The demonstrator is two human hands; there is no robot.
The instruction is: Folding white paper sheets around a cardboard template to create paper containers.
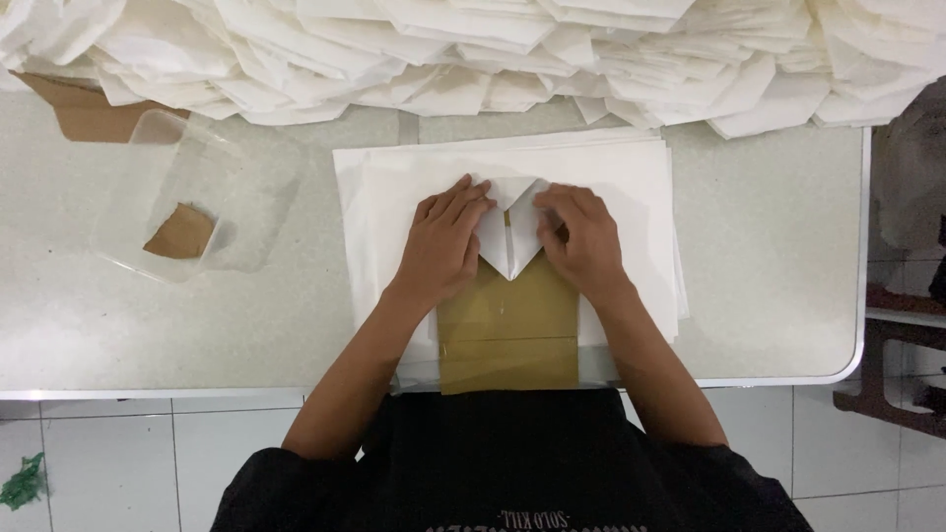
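My left hand [445, 244] and my right hand [581, 241] press flat on a white paper sheet [508, 241] that is folded to a downward point between them. The folded paper lies over a tan cardboard template [508, 330], which reaches down to the table's front edge. Under both lies a stack of white paper sheets [631, 177]. The fingers of each hand rest on the folded flaps, left hand on the left flap, right hand on the right one.
A big heap of folded white paper pieces [473, 54] fills the back of the table. A clear plastic tray [197, 202] with a brown cardboard scrap [180, 233] sits at left. Brown cardboard [84, 113] lies at back left. The table's right edge [865, 246] borders a tiled floor.
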